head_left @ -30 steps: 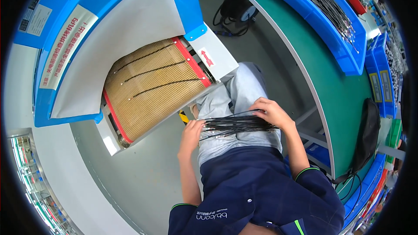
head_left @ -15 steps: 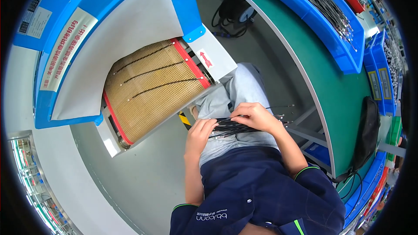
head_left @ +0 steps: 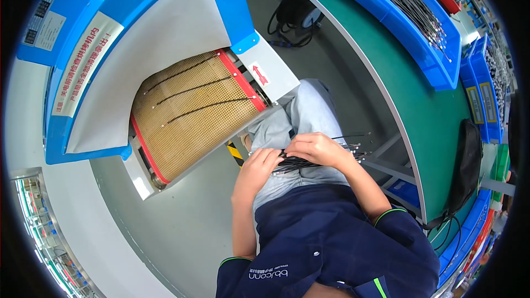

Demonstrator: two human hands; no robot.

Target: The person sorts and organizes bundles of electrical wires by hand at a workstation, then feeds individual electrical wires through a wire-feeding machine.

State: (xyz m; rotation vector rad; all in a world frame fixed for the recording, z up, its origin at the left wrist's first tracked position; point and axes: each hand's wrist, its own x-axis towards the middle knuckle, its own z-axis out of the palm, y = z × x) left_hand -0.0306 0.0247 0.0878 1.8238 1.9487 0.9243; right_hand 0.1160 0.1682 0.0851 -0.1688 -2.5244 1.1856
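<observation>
Cables [head_left: 309, 161]: black bundle lying across lap, frame centre, long axis running left-right. Left hand [head_left: 259, 166] pinching bundle's left end; right hand [head_left: 319, 149] covering middle, fingers curled over it. Belt [head_left: 193, 116] carrying three cables, upper left.

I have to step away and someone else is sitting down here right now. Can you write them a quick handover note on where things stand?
Left hand: on the lap, fingers at the near end of the bundle of thin black cables.
Right hand: laid over the bundle's middle, pressing it on the thighs.
Done: three cables lie side by side, spaced apart, on the tan mesh conveyor belt at the mouth of the blue machine.
Left: the lap bundle; more cables fill the blue bin on the green bench to the right.
</observation>
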